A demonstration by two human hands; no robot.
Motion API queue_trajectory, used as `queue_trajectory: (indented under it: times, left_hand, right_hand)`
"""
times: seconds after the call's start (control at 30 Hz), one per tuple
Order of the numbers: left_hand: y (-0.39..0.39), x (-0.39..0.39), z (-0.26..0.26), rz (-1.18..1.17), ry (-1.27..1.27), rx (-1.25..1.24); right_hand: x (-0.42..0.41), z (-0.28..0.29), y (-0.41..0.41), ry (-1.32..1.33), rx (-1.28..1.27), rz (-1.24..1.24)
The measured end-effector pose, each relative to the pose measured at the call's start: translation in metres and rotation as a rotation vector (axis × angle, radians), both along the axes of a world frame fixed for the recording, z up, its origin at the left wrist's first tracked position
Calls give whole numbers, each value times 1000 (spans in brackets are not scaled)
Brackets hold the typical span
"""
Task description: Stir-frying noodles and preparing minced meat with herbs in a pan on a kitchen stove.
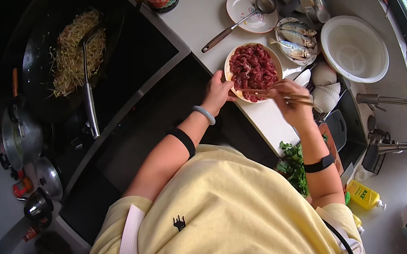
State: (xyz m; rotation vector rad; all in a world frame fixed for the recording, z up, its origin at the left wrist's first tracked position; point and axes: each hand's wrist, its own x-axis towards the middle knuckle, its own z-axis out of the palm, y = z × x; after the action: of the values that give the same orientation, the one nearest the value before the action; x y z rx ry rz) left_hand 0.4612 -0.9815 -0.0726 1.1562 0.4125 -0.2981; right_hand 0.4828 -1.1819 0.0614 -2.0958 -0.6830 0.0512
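Note:
On the white counter [184,20], a plate [278,60] carries a heap of raw, dark red sliced meat [252,67]. My left hand [218,91] grips the plate's near left rim, thumb on top. In my right hand [292,101] is a pair of wooden chopsticks [258,92], their tips in the near part of the meat. To the left, bean sprouts [80,51] lie in a dark wok [36,70] on the hob. A metal spatula [89,94] rests in the wok with its handle towards me.
Behind the meat, a ladle [227,33] lies across a patterned plate [241,4]. Several whole fish [294,41] fill an oval dish on the right, beside a white colander [355,49]. Stacked bowls [327,97] stand near the sink tap [405,112]. Leafy greens [292,164] sit below my right forearm.

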Motion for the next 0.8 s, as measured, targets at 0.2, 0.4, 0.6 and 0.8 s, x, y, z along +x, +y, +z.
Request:
queue_trajectory:
  times: [0.2,0.4,0.6,0.8]
  left_hand:
    - [1,2,-1,-26,14,-5]
    - [-4,-1,1,-28,24,-3]
    - [1,1,4,-24,30,10]
    - [2,2,2,-39,21,-8]
  right_hand:
    - [21,0,-3,-210,-6,-100]
    - [21,-15,-7,-139,-33,-125]
    - [35,0,-15,-29,10,-81]
    - [52,-5,-14,-132,-13,16]
